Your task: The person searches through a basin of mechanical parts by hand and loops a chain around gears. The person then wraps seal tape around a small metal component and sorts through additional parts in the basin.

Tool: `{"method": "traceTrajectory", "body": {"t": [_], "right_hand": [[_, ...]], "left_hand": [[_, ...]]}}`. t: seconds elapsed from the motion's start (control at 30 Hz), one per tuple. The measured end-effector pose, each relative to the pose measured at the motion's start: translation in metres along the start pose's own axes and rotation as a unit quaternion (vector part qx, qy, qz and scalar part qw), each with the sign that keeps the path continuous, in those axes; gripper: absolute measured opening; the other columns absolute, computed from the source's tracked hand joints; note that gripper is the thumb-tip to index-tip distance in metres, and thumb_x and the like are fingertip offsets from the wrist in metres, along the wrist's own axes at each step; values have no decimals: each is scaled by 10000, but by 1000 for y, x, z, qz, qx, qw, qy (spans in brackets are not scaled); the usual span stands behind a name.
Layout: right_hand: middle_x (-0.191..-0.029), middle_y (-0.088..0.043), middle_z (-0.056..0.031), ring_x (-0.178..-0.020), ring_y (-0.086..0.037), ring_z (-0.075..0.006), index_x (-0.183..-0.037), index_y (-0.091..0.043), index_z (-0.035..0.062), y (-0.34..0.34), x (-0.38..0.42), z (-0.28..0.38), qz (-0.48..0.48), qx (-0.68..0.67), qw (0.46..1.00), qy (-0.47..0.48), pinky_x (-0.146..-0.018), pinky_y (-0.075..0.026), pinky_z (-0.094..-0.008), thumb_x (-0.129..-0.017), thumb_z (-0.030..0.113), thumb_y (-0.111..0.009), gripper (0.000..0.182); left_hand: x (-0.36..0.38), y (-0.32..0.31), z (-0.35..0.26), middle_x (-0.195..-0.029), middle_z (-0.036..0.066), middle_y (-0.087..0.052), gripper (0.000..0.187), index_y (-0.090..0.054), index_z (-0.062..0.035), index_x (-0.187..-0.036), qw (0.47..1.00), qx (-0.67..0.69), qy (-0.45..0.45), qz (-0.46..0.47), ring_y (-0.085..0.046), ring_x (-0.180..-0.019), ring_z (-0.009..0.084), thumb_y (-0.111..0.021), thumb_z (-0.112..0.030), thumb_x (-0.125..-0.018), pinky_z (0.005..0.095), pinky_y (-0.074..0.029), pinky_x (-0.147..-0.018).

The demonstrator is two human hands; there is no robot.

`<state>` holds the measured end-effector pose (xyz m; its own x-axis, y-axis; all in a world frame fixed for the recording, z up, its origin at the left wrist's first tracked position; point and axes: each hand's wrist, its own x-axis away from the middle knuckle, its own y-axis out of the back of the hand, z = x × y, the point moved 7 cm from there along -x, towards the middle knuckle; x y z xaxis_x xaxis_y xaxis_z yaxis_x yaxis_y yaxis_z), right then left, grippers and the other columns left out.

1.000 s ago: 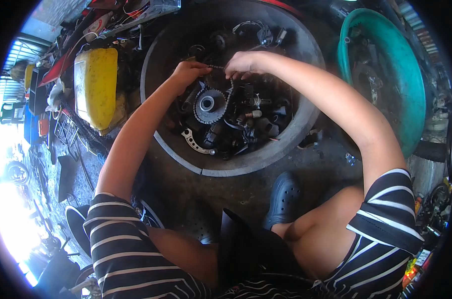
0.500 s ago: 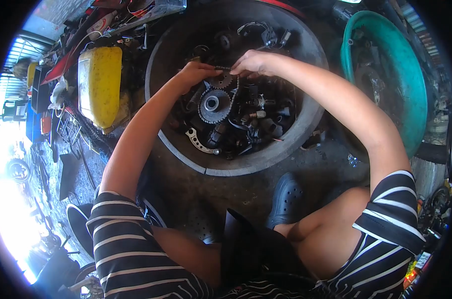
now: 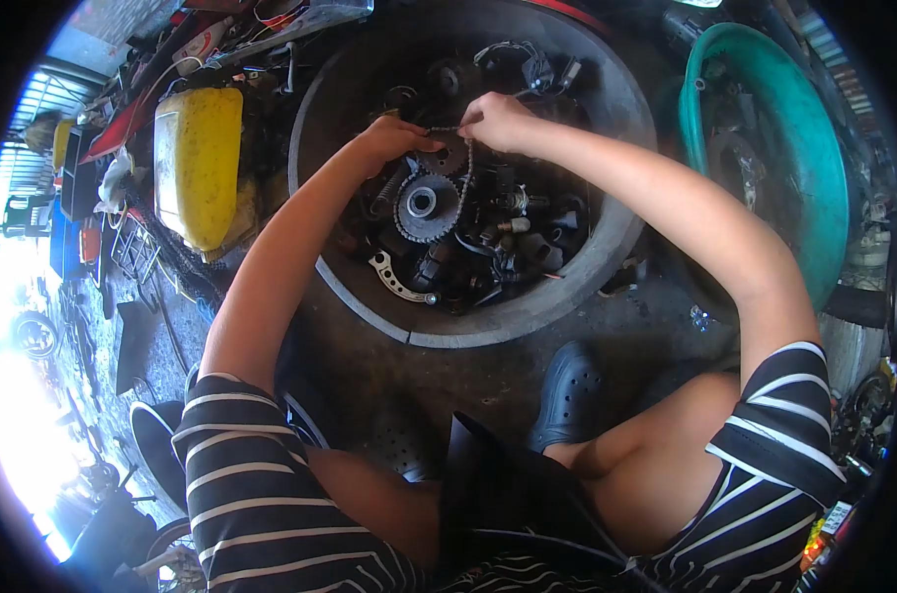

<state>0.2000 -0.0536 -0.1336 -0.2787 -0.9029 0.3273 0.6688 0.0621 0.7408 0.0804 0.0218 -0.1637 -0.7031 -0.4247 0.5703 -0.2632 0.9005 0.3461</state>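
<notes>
Both my hands reach into a large round dark basin (image 3: 587,267) full of greasy engine parts. My left hand (image 3: 389,138) and my right hand (image 3: 493,119) pinch the two ends of a short stretch of small chain (image 3: 460,163), held taut between them, with the rest hanging down from the right hand. Below the chain lie a big toothed gear (image 3: 422,206) with a bright hub and a smaller sprocket (image 3: 450,156). A curved silver bracket (image 3: 394,282) rests near the basin's front wall.
A yellow fuel tank (image 3: 197,163) lies left of the basin. A green plastic tub (image 3: 784,148) stands at the right. My black clog (image 3: 562,390) rests on the oily concrete floor in front. Scrap parts and wires crowd the far left.
My hands have drawn slightly closer together and moved a little farther up over the basin, still holding the chain. The view has shifted slightly.
</notes>
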Motion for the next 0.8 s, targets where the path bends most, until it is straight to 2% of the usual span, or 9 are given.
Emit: {"method": "traceTrajectory", "body": {"t": [0.2,0.33,0.43,0.5,0.63,0.7,0.77,0.8], "right_hand": [[-819,-630,-102,-823,-594,-229,-816,-657,95,-2,-5,1,-53,-43,997,27,-747,-451,-310,-695,213,-614,174],[-826,-630,-91,-824,-593,-227,-822,-656,99,-1,-4,3,-27,-59,997,44,-752,-451,-308,-696,212,-611,176],[-829,-629,-88,-821,-593,-225,-830,-655,104,-1,-5,3,-39,-19,997,69,-755,-450,-303,-697,210,-608,177],[-833,-626,-97,-822,-593,-232,-836,-655,108,-4,-6,1,-50,-18,996,68,-756,-450,-305,-694,208,-610,180],[-844,-621,-113,-831,-591,-235,-853,-655,115,-9,-6,0,-40,-49,997,51,-754,-451,-310,-689,212,-609,195],[-858,-623,-109,-843,-589,-228,-879,-646,89,-10,-7,2,-15,-39,998,50,-763,-440,-308,-713,206,-601,208],[-870,-622,-106,-853,-587,-228,-891,-642,87,-7,-8,4,0,-30,997,77,-769,-439,-309,-711,203,-603,217],[-876,-622,-107,-855,-586,-227,-902,-639,87,-7,-8,4,13,-38,996,75,-770,-439,-309,-710,197,-604,225]], "left_hand": [[13,1,-11,-1180,167,-461,647,-500,20,-1119,999,-16,18,24,-365,-1150,280,-716,-331,-620,360,-262,-953],[15,0,-11,-1185,166,-455,646,-502,18,-1117,999,12,16,40,-355,-1155,285,-719,-330,-618,377,-263,-948],[4,2,2,-1168,165,-470,649,-508,7,-1116,1000,17,13,21,-365,-1140,276,-723,-339,-611,384,-272,-937],[4,6,5,-1039,139,-560,532,-562,11,-1042,998,55,24,-21,-476,-1031,216,-734,-264,-620,320,-340,-897],[-3,2,13,-1043,142,-559,542,-563,17,-1038,992,129,-4,1,-487,-1019,218,-742,-268,-612,321,-366,-875],[-5,4,16,-1005,121,-573,504,-540,49,-1052,993,117,15,-29,-527,-924,180,-717,-188,-644,288,-382,-836],[-11,7,19,-987,118,-580,499,-550,50,-1037,994,105,-10,-28,-536,-898,176,-725,-190,-636,289,-399,-813],[-6,4,16,-971,115,-585,481,-554,47,-1031,990,143,2,-13,-546,-868,171,-722,-179,-641,286,-412,-789]]}}
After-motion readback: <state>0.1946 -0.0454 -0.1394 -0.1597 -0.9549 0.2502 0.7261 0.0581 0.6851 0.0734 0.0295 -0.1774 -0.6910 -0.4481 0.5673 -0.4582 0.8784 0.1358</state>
